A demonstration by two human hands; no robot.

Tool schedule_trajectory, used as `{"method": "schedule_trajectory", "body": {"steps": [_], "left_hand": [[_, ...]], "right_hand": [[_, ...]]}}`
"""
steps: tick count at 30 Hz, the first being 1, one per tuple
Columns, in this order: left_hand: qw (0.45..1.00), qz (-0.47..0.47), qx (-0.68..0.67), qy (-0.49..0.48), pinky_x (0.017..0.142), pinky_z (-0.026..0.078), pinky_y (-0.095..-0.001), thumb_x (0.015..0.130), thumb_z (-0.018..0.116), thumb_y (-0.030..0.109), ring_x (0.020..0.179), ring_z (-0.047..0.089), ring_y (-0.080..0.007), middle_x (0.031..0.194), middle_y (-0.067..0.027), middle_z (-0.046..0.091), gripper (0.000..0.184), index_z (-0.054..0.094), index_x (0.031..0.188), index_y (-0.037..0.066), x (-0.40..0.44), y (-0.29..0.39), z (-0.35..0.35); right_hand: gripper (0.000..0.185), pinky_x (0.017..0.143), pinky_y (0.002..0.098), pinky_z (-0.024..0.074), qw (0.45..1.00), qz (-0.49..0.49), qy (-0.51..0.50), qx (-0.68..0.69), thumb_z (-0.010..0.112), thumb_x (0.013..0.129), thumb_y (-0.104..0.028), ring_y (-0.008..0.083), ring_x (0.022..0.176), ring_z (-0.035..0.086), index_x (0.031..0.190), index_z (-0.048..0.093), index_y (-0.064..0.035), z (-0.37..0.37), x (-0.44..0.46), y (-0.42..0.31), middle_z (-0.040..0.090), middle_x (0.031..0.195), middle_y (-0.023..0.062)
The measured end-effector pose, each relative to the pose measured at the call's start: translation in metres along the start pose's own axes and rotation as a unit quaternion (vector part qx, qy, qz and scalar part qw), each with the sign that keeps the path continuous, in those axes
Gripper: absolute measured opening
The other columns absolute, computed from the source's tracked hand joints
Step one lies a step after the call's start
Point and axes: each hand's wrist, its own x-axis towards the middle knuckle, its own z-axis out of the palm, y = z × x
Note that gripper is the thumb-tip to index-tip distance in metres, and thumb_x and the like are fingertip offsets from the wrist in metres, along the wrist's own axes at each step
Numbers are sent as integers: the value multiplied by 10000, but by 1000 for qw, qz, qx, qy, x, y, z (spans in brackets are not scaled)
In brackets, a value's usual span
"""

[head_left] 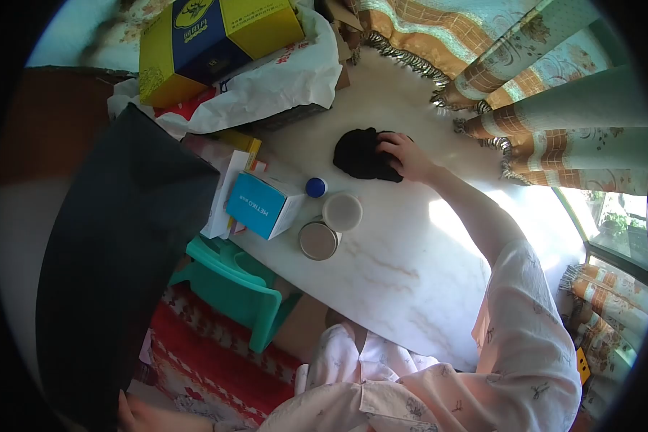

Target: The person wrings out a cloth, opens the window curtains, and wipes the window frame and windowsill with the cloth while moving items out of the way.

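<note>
My right hand [402,155] reaches across the marble-patterned table [403,252]. Its fingers curl over a bunched black cloth [357,153] lying on the surface; the fingertips press into it. At the lower left, my left hand [138,415] is at the lower edge of a large, dark, flat-sided thing [122,266], which stands tall beside the table. Its kind I cannot make out. The fingers of this hand close around that edge and are partly hidden behind it. Left of the cloth are a small blue-capped container [316,187] and two round jars [342,212], [320,240].
A blue and white box [265,204] stands by the table's left edge. Behind it, a yellow and blue carton [216,43] rests on a white plastic bag [281,83]. A green plastic stool [237,281] is below. Fringed curtains [511,65] hang along the right.
</note>
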Motion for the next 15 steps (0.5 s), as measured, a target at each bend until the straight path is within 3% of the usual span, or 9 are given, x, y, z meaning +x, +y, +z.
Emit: {"method": "schedule_trajectory", "body": {"steps": [6,8,9,11,12,14,15], "left_hand": [[978,38,-176,-105,771,502,-382,937,529,151,852,623,-276,963,-196,609,185,600,958,-18,32,43,34],[949,55,-263,-167,769,508,-375,947,535,211,851,621,-268,968,-193,609,239,570,1008,-16,40,74,54],[926,66,-311,-204,767,512,-372,952,538,242,851,620,-264,970,-192,610,270,555,1033,-16,42,95,66],[873,92,-392,-275,765,519,-365,962,545,302,850,618,-256,975,-189,610,339,524,1083,-14,38,149,93],[850,65,-432,-295,809,492,-382,903,599,345,901,583,-275,985,-172,565,411,480,1064,-14,29,192,105],[796,167,-466,-349,891,438,-423,719,754,240,994,549,-330,1094,-183,529,606,454,1175,-23,14,229,141],[798,195,-440,-363,894,433,-429,631,780,139,1000,531,-362,1081,-183,519,696,437,1214,-26,4,245,158]], "right_hand": [[427,1006,445,420,997,73,29,-10,595,698,87,370,1211,452,1062,573,-136,4,-134,-47,476,1315,128],[418,996,434,421,986,138,19,89,602,691,97,357,1215,455,1036,582,-137,20,-180,-61,472,1307,116],[404,984,435,435,995,95,34,14,622,685,82,353,1202,459,1021,592,-141,21,-200,-70,476,1286,106],[406,971,441,447,994,111,15,21,650,661,55,354,1176,466,1012,607,-146,21,-233,-94,484,1268,101],[406,976,445,443,993,112,11,19,646,657,61,352,1182,463,1006,610,-143,24,-249,-102,485,1271,102],[402,980,447,441,992,125,10,20,640,662,63,354,1188,459,1007,610,-141,31,-271,-116,484,1274,101],[402,982,447,440,991,133,10,19,638,666,63,355,1192,456,1011,608,-142,32,-275,-118,480,1277,99]]}}
